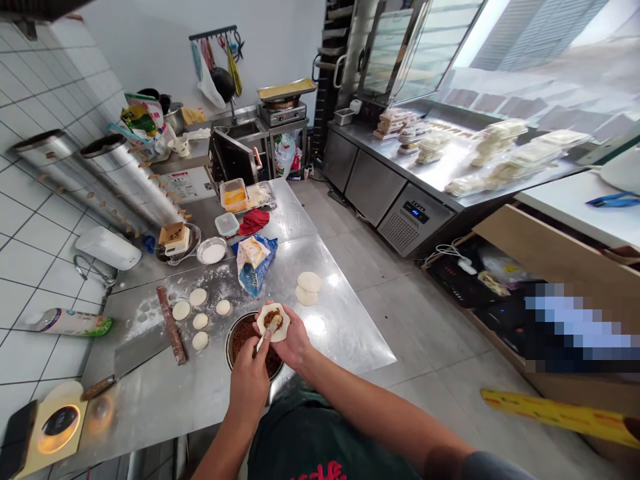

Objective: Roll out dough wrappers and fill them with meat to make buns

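My right hand [296, 339] cups a round dough wrapper [284, 331] from beneath, with brown filling [270, 316] in its middle. Fingers of my left hand [249, 370] close around a slim, pale filling spatula [261, 343], its tip touching that filling. Directly below both hands is a round metal bowl [230, 347] of dark brown filling, partly covered by them. Two flat dough wrappers [309, 282] overlap on the steel table [345, 320] to the right. Several smaller dough rounds [199, 297] lie left of the bowl beside a rolling pin [171, 325].
A cleaver [143, 351] rests at the table's left, near a lit scale [60, 421]. Beyond the bowl stand a blue bag [254, 263], a flour bowl [212, 251] and a red cloth [255, 222]. Across the aisle, a steel counter [400, 167] holds packaged stacks.
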Available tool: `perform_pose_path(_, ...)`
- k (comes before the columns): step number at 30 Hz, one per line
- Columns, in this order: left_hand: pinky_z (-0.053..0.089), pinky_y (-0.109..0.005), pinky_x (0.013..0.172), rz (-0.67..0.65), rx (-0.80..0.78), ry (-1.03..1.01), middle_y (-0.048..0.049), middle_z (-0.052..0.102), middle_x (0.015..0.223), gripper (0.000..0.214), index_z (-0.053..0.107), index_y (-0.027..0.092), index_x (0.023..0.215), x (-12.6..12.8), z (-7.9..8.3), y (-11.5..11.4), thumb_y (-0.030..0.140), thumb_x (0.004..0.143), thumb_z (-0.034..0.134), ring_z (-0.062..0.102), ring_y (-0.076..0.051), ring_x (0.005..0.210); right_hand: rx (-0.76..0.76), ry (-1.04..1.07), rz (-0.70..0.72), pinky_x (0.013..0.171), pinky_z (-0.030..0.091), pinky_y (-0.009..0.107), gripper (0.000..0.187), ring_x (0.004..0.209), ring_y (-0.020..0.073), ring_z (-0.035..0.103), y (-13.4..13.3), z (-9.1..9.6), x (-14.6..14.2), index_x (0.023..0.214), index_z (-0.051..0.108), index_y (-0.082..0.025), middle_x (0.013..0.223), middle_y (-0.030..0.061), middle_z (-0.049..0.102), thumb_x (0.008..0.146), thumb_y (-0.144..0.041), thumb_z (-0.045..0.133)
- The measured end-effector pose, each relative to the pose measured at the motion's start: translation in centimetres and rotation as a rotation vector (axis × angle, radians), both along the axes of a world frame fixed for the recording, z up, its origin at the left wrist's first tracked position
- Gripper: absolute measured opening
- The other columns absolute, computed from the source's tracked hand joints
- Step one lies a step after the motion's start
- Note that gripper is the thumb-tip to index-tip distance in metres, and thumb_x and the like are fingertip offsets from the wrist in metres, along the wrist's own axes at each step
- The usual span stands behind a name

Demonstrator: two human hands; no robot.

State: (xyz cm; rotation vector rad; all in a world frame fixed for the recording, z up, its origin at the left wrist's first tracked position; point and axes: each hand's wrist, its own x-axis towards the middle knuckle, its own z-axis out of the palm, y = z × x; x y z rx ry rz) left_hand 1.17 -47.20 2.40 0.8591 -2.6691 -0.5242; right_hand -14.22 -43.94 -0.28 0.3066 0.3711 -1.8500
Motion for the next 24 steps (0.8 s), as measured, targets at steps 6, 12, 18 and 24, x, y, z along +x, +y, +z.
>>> perform_pose_path(6, 0.05, -0.035, 0.108, 0.063, 0.1, -0.127, -0.0119, 0.066, 0.135, 0.049, 0.057, 0.02, 0.143, 2.2, -0.2, -2.9, 0.014, 0.1, 0.035, 0.062, -0.021, 0.125, 0.129, 0.011, 0.103, 0.089, 0.059, 0.041, 0.03, 0.094, 0.024, 0.072, 2.2, -0.7, -2.2, 0.116, 0.068, -0.017, 0.101, 0.0087, 0.077, 0.097, -0.035, 0.052)
perform_pose_path(12, 0.052, -0.035, 0.092, 0.028, 0.234, -0.69, -0.0098, 0.073, 0.123, 0.041, 0.068, 0.026, 0.128, 2.2, -4.3, -5.8, 0.02, 0.099, 0.039, 0.071, -0.023, 0.103, 0.167, 0.025, 0.11, 0.092, 0.058, 0.044, 0.037, 0.102, 0.0289, 0.071, 5.8, -2.5, -2.8, 0.107, 0.07, -0.01, 0.102, 0.0156, 0.076, 0.084, -0.031, 0.05)
perform_pose_path(18, 0.049, -0.032, 0.094, -0.082, 0.318, -0.721, -0.0101, 0.076, 0.113, 0.04, 0.077, 0.025, 0.113, 0.5, -7.3, -3.9, 0.019, 0.098, 0.041, 0.071, -0.022, 0.104, 0.244, 0.002, 0.101, 0.09, 0.058, 0.039, 0.03, 0.097, 0.0266, 0.072, 7.6, -5.0, -1.9, 0.099, 0.071, -0.013, 0.096, 0.0141, 0.076, 0.085, -0.033, 0.055)
perform_pose_path(24, 0.046, -0.028, 0.102, -0.112, 0.442, -0.667, -0.0042, 0.078, 0.122, 0.038, 0.078, 0.029, 0.116, 1.2, -8.4, -4.1, 0.022, 0.095, 0.048, 0.069, -0.02, 0.114, 0.276, -0.008, 0.072, 0.085, 0.059, 0.041, 0.025, 0.091, 0.0262, 0.072, 7.9, -6.2, -2.2, 0.097, 0.071, -0.016, 0.091, 0.0109, 0.077, 0.083, -0.031, 0.056)
